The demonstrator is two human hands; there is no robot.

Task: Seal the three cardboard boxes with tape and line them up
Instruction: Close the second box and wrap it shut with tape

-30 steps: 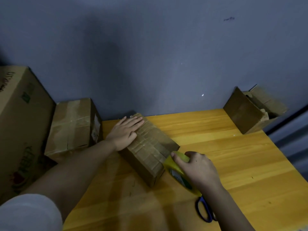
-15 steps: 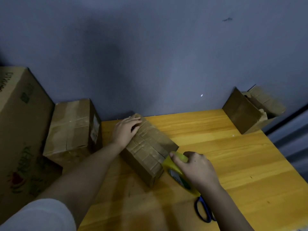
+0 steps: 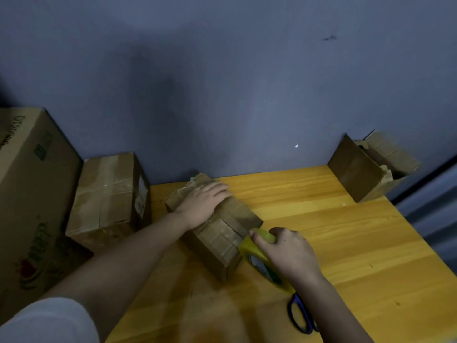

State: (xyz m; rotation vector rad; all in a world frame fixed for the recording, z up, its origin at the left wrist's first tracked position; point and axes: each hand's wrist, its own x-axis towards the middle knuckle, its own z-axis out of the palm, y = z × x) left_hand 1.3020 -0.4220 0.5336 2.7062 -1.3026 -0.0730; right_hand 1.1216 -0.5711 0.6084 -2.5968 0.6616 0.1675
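The box being sealed (image 3: 217, 231) lies aslant near the table's (image 3: 358, 243) back left corner, its far end close to the wall. The left hand (image 3: 204, 203) lies flat and relaxed across its top, fingers straight, pinning it down. The right hand (image 3: 288, 253) is wrapped round the yellow tape roll (image 3: 257, 253), held against the box's near right end.

To do this well, I'd say keep that left palm bearing down so the box cannot skid on the smooth wood, draw the tape taut along the flap seam, then rub it flat before cutting. The blue-handled scissors (image 3: 300, 315) lie by the front edge, just beside the right wrist, handy for that.

The box is a long brown cardboard block, creased and worn, with glossy old strips across it. A squarer taped box (image 3: 106, 194) stands off the table's left edge, next to a big printed carton (image 3: 32, 194). A third small box (image 3: 371, 169), flaps ragged and partly open, sits at the back right corner. The tabletop is varnished yellow wood with visible grain.
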